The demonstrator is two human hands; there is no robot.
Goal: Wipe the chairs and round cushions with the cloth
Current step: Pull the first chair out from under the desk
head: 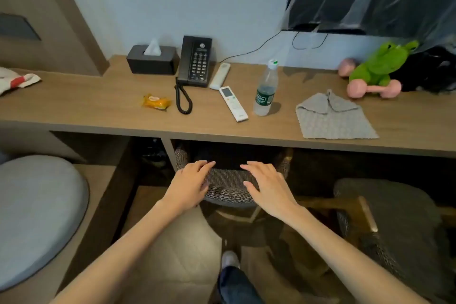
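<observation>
A woven chair [229,180] is tucked under the wooden desk [98,116], only its curved backrest showing. My left hand [191,184] and my right hand [267,186] lie side by side on top of that backrest, with the fingers reaching over its far edge. The grey cloth [333,118] lies flat on the desk at the right, one corner folded over, and neither hand touches it. A second woven chair [394,224] stands at the lower right. A round grey cushion [34,219] sits on a low wooden ledge at the left.
On the desk stand a tissue box [153,59], a black phone [196,61], two remotes [233,103], a water bottle [265,91], an orange packet [156,102], pink dumbbells [372,89] and a green plush frog [382,63]. My leg and shoe [230,259] are below.
</observation>
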